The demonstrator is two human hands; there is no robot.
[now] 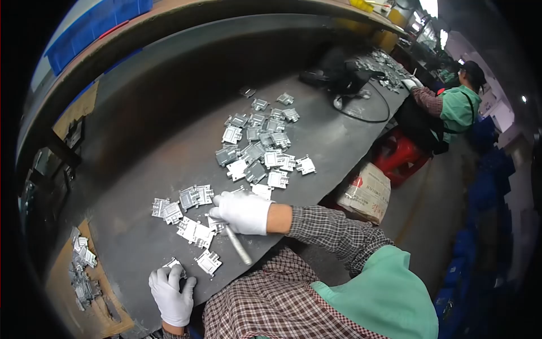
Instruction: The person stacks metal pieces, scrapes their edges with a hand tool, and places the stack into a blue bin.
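Observation:
My right hand, in a white glove, is closed around a slim metal tool whose shaft sticks out toward me; the hand rests on the dark workbench among flat silver metal parts. My left hand, also gloved, sits at the bench's near edge and pinches one small metal part between its fingertips. A larger heap of the same silver parts lies farther out on the bench.
A cardboard tray with several metal parts sits at the lower left. Another person in green works at the far end, beside a black device with a cable. A cardboard box and red stool stand on the floor. Blue bins line the shelf.

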